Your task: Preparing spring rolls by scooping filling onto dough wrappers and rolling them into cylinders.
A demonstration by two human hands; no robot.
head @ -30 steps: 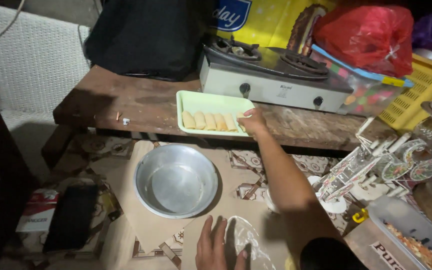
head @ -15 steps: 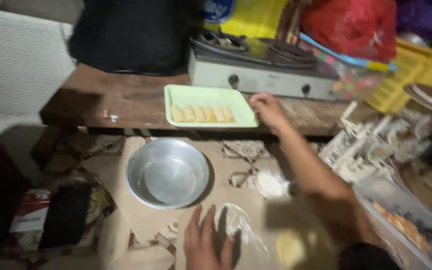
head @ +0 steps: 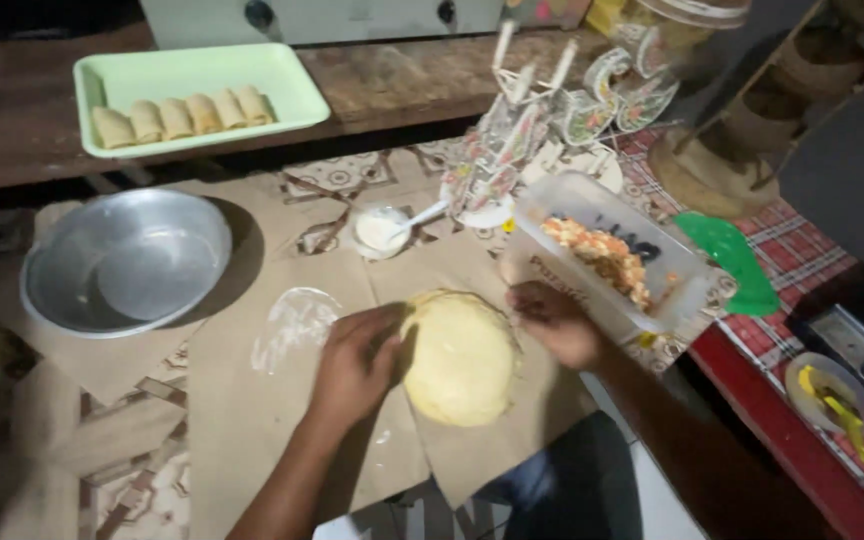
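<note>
Both hands are on a pale yellow mound of dough [head: 460,358] that lies near the middle of the brown paper sheet [head: 252,420] on the floor. The left hand [head: 354,362] presses its curled fingers against the dough's left edge, while the right hand [head: 555,322] is loosely cupped at the upper right edge, touching the dough rather than gripping it.

The dough looks soft and pliable, likely to sag and stretch if lifted by 1 edge. It is probably fairly heavy for its bulk and a little tacky. Hold is best taken low on 2 opposite sides, as the hands sit now, or from beneath with flat palms.

Just right of it stands a clear plastic tub [head: 592,215] with orange-and-white filling [head: 604,258]. Farther off are a small white bowl with a spoon [head: 384,228], a round metal basin [head: 124,262] to the left, and a pale green tray [head: 192,70] with 5 rolled pieces [head: 180,114] on the wooden bench [head: 12,150]. A thin round wrapper [head: 292,325] lies left of the dough.
</note>
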